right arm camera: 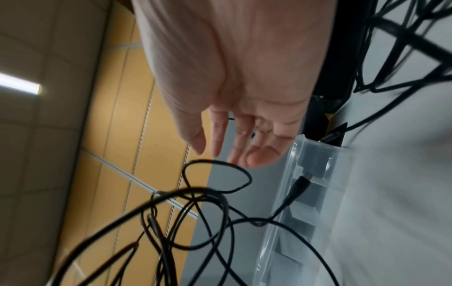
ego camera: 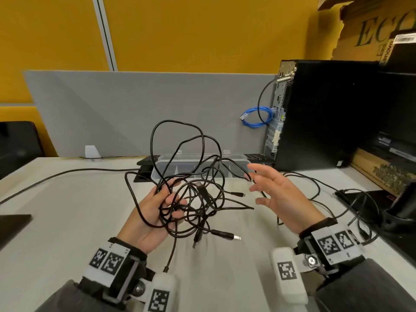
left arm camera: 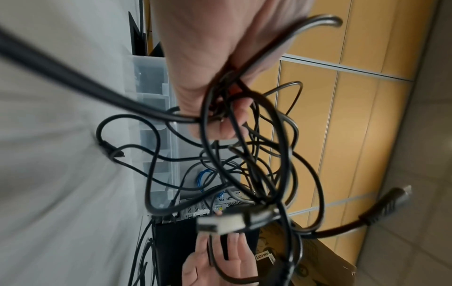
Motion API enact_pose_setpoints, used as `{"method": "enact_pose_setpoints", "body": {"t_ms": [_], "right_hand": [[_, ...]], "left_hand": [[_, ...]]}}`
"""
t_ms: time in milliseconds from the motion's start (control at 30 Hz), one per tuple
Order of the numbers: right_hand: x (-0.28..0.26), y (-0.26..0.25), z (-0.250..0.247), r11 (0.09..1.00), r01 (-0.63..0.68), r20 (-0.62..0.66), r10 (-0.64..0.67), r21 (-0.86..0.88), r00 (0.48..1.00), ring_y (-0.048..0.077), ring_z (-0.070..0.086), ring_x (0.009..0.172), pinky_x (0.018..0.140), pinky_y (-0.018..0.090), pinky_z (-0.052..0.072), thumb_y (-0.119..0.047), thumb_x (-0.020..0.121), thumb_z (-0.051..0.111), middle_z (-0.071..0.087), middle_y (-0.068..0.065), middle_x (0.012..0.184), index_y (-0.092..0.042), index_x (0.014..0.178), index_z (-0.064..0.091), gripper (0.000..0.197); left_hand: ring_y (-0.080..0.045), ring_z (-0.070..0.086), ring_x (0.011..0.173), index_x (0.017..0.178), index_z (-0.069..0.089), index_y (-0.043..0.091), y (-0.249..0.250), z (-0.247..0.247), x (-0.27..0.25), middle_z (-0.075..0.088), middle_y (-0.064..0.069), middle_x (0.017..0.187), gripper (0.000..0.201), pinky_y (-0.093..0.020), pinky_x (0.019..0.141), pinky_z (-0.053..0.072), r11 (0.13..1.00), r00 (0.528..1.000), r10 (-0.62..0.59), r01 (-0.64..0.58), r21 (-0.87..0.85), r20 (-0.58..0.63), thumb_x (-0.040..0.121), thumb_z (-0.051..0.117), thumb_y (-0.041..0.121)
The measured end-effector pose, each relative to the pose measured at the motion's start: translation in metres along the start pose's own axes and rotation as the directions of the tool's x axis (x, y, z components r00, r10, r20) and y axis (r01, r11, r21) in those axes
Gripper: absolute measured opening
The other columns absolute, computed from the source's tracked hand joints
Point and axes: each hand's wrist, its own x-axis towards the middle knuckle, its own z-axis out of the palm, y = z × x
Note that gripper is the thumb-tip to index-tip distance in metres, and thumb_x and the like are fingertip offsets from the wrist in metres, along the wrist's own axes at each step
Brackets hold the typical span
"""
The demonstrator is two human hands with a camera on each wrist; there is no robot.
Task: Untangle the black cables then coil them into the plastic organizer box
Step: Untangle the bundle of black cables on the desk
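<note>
A tangle of thin black cables (ego camera: 198, 199) with USB plugs hangs above the white desk, gripped in my left hand (ego camera: 157, 210), whose fingers curl round several strands (left arm camera: 227, 108). Loops rise above the hand and loose ends dangle below it. My right hand (ego camera: 272, 192) hovers just right of the tangle, fingers spread and straight (right arm camera: 220, 139), holding nothing. The clear plastic organizer box (ego camera: 234, 161) with dividers lies open on the desk behind the tangle (right arm camera: 315, 174).
A black computer tower (ego camera: 326, 113) stands at the back right with a blue cable (ego camera: 256, 117) and more black cables (ego camera: 315, 194) trailing from it. A grey partition (ego camera: 135, 109) runs along the desk's far edge. A black cable (ego camera: 56, 176) crosses the left side.
</note>
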Motion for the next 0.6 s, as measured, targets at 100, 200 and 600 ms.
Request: {"method": "enact_pose_setpoints", "body": {"t_ms": [100,200,600], "right_hand": [[0.001,0.001,0.007,0.999,0.016,-0.04,-0.018,-0.035,0.999,0.004,0.054,0.109,0.075,0.025,0.052,-0.033,0.095,0.047,0.053,-0.017,0.121,-0.041,0.123,0.049,0.029],[0.002,0.001,0.01,0.993,0.102,-0.039,-0.105,-0.063,0.994,-0.002,0.046,0.12,0.084,0.024,0.052,-0.028,0.099,0.037,0.048,-0.021,0.13,-0.045,0.125,0.046,0.032],[0.001,0.0,0.013,0.957,0.146,-0.089,-0.128,0.252,0.988,0.011,0.055,0.119,0.088,0.026,0.052,0.005,0.088,0.049,0.048,-0.005,0.134,-0.029,0.138,0.037,0.061]], "left_hand": [[-0.011,0.05,0.046,0.098,0.057,0.01,-0.002,0.004,-0.003,0.034,0.002,0.048,0.021,-0.016,0.036,0.034,1.0,1.0,0.002,-0.002,0.015,0.025,0.096,0.036,0.017],[-0.01,0.047,0.043,0.096,0.056,0.009,-0.004,0.008,-0.007,0.032,0.001,0.048,0.017,-0.016,0.035,0.032,0.999,0.998,-0.003,0.0,0.046,0.064,0.09,0.042,0.017],[-0.019,0.04,0.057,0.069,0.05,0.012,-0.011,0.006,-0.008,0.031,-0.001,0.054,0.022,-0.019,0.04,0.035,0.969,0.978,-0.047,-0.005,0.246,0.203,0.087,0.043,0.023]]}}
